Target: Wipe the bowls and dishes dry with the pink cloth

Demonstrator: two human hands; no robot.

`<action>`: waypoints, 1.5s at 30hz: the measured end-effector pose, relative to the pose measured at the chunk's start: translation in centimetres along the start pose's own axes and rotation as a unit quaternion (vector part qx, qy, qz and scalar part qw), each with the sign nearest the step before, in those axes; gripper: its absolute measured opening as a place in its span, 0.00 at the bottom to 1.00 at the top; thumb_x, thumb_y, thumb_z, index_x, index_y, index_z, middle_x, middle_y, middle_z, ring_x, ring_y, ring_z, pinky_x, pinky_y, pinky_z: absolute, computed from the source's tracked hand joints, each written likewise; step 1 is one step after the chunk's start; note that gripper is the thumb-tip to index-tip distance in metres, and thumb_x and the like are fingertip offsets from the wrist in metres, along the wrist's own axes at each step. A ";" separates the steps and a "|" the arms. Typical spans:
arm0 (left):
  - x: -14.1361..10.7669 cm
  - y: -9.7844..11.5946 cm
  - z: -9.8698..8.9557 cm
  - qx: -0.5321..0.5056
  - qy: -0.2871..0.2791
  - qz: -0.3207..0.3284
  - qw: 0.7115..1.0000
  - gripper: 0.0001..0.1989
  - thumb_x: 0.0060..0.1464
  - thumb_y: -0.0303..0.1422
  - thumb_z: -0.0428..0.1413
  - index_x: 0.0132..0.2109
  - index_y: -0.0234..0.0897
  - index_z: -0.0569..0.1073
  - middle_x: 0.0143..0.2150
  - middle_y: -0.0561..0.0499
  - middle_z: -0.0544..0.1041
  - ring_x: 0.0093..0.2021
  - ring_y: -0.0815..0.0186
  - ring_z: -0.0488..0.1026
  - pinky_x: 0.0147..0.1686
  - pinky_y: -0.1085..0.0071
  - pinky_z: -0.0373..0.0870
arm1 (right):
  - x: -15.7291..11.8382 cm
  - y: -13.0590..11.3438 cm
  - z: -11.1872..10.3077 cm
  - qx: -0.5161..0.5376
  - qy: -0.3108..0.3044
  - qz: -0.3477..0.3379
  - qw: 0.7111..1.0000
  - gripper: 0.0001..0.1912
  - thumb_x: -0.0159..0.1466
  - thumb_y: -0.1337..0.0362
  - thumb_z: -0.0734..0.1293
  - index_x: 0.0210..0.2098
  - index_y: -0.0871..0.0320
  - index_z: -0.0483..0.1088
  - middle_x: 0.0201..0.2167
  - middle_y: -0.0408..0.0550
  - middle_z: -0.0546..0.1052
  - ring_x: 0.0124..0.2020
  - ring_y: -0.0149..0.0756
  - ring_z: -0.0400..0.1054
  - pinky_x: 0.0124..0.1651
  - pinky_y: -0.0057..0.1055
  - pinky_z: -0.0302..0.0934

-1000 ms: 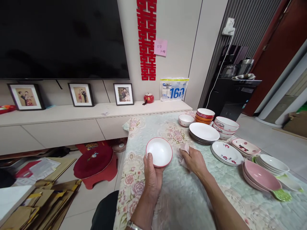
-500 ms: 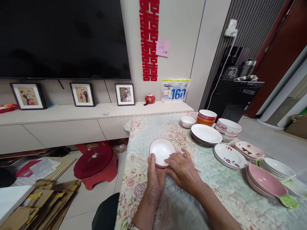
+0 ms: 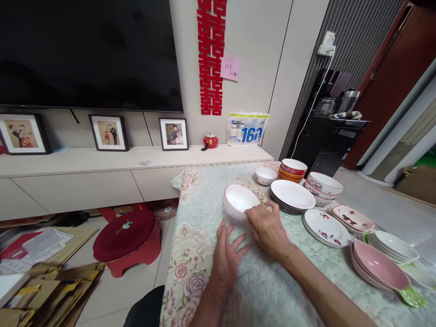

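A white bowl with a red rim (image 3: 241, 200) is held up over the table by my right hand (image 3: 270, 227), whose fingers and thumb grip its near right edge. Just below the bowl is my left hand (image 3: 226, 256), its fingers spread and palm turned up, apart from the bowl. A similar small bowl (image 3: 265, 175) rests farther back on the flowered tablecloth (image 3: 190, 254). To its right stands a stack of red and orange bowls (image 3: 294, 169), and in front of that lies a pile of white plates (image 3: 293, 194).
On the right are patterned white bowls (image 3: 325, 184), floral plates (image 3: 327, 227), dotted dishes (image 3: 353, 218), small white bowls (image 3: 395, 245) and pink dishes (image 3: 379, 263). A red stool (image 3: 126, 236) stands left of the table. Behind runs a low cabinet (image 3: 78, 163) with framed photos and a plastic pack (image 3: 248, 129).
The bowl has risen off my left hand and moved slightly right and away, now in my right hand alone. My left hand has opened. The view has shifted slightly.
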State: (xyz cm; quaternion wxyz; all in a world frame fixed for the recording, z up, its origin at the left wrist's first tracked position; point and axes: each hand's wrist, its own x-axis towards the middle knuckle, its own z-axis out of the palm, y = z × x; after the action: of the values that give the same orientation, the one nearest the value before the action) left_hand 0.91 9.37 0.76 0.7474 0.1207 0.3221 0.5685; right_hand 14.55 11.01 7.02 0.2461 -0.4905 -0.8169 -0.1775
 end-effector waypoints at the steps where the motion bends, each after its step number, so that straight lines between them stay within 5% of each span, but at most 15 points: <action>1: 0.1 -0.2 0.0 0.019 0.019 -0.007 1.000 0.30 0.59 0.45 0.55 0.65 0.48 0.59 0.71 0.40 0.56 0.53 0.45 0.75 0.46 0.50 0.76 | 0.9 1.1 -0.4 -0.017 -0.020 0.018 0.999 0.10 0.64 0.75 0.61 0.39 0.58 0.71 0.32 0.47 0.78 0.37 0.38 0.68 0.52 0.39 0.45; 7: 0.1 -0.8 -0.1 0.080 0.044 -0.014 0.996 0.19 0.56 0.33 0.58 0.53 0.33 0.67 0.55 0.35 0.71 0.49 0.51 0.77 0.46 0.57 0.76 | 7.3 9.5 -1.3 -0.135 -0.100 0.126 0.978 0.09 0.66 0.71 0.60 0.40 0.60 0.72 0.36 0.54 0.80 0.39 0.42 0.69 0.46 0.38 0.43; 15: 0.9 -1.2 -0.4 0.072 0.051 -0.033 0.996 0.21 0.49 0.32 0.64 0.50 0.33 0.70 0.48 0.38 0.75 0.46 0.53 0.78 0.48 0.58 0.76 | 11.1 17.4 2.7 -0.183 -0.156 0.203 0.949 0.09 0.67 0.68 0.61 0.40 0.60 0.74 0.38 0.56 0.81 0.41 0.44 0.71 0.45 0.39 0.42; 33: 2.2 -2.1 -1.8 0.057 0.047 -0.052 0.996 0.22 0.40 0.34 0.71 0.44 0.36 0.75 0.41 0.44 0.78 0.39 0.59 0.79 0.41 0.64 0.77 | 11.3 18.8 6.7 -0.188 -0.255 0.240 0.918 0.12 0.68 0.68 0.59 0.45 0.61 0.73 0.43 0.60 0.81 0.45 0.48 0.73 0.46 0.42 0.44; 45: 1.9 -1.7 -1.2 0.062 0.047 -0.050 0.996 0.21 0.41 0.32 0.70 0.43 0.35 0.76 0.40 0.43 0.78 0.37 0.60 0.79 0.38 0.66 0.77 | 10.7 16.9 6.5 -0.143 -0.196 0.219 0.945 0.16 0.66 0.75 0.57 0.45 0.66 0.74 0.46 0.66 0.78 0.49 0.52 0.69 0.50 0.45 0.48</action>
State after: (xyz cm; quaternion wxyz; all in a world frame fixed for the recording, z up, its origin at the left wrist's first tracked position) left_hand 1.74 10.41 -1.72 0.7500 0.1240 0.3970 0.5143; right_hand 23.89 29.78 8.73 0.0408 -0.7125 -0.6875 -0.1344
